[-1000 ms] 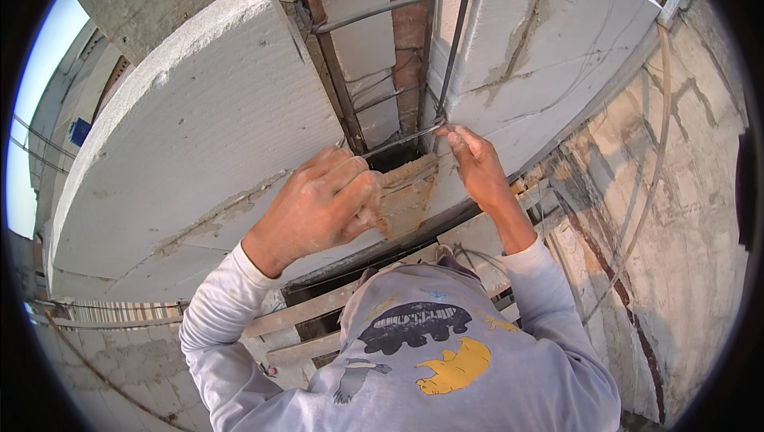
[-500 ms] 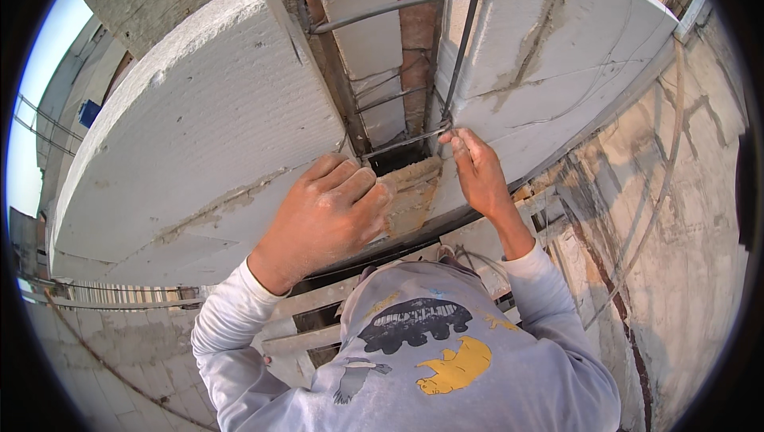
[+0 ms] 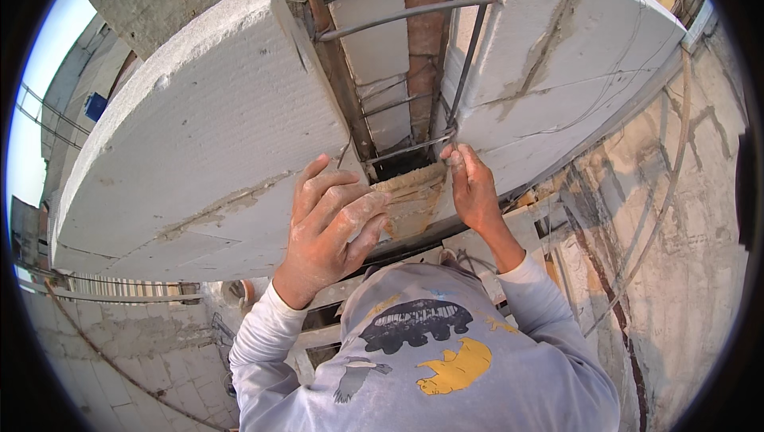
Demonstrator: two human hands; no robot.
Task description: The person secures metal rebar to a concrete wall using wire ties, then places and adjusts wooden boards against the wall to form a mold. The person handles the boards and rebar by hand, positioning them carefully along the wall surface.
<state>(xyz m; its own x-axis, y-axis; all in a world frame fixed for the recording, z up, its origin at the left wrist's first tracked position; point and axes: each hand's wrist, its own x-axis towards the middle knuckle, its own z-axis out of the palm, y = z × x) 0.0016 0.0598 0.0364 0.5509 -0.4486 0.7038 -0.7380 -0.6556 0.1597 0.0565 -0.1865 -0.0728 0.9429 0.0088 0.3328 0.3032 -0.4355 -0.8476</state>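
Note:
A steel rebar cage (image 3: 406, 10) of long bars and cross ties stands in the gap between two white block walls. My left hand (image 3: 328, 229), dusty and with its fingers spread and slightly curled, is raised in front of the left wall (image 3: 199, 121); nothing shows in it. Just above its fingertips, a short thin wire (image 3: 344, 153) sticks out by the cage. At the right bar's lower end, my right hand (image 3: 475, 193) pinches thumb and finger together below a tied joint (image 3: 451, 129). What sits in that pinch is too small to make out.
The right block wall (image 3: 549, 58) has mortar smears and thin loose wires. Below the cage, a mortar-covered ledge (image 3: 410, 201) borders a dark opening. Boards lie beneath me. A hose or cable (image 3: 668, 177) runs down the right side, and a round bucket-like thing (image 3: 236, 293) is lower left.
My left hand has opened from a closed grip and moved slightly down, away from the cage. The right hand stays pinched near the tied joint, slightly lower. The view has shifted a little.

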